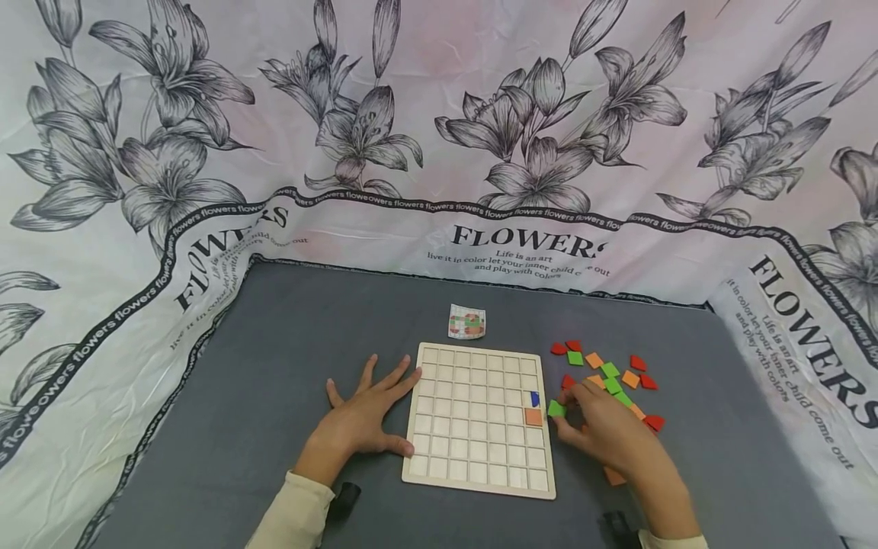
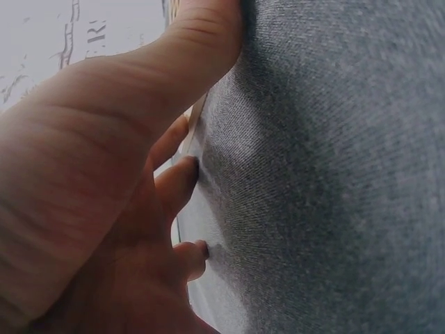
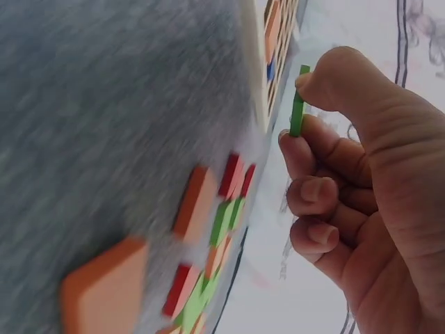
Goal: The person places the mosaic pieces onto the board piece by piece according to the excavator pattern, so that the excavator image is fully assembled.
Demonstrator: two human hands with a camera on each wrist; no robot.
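Observation:
A wooden grid board [image 1: 479, 419] lies on the grey cloth, with an orange square [image 1: 533, 416] and a blue piece [image 1: 535, 399] in cells of its right column. My left hand [image 1: 363, 418] is spread flat at the board's left side, thumb and a fingertip touching its edge. In the left wrist view the left hand [image 2: 104, 160] rests fingers spread against the cloth. Just right of the board, my right hand [image 1: 610, 427] pinches a green square [image 1: 556, 409] between thumb and fingers. The right wrist view shows that hand [image 3: 368, 167] holding the green square [image 3: 299, 104] above the cloth, other fingers curled.
Loose red, orange and green pieces [image 1: 610, 370] lie scattered right of the board, with an orange one [image 1: 613, 476] nearer the front. A small printed pattern card [image 1: 467, 322] lies behind the board. Flower-printed fabric [image 1: 521, 252] borders the grey surface [image 1: 309, 313] at the back and sides.

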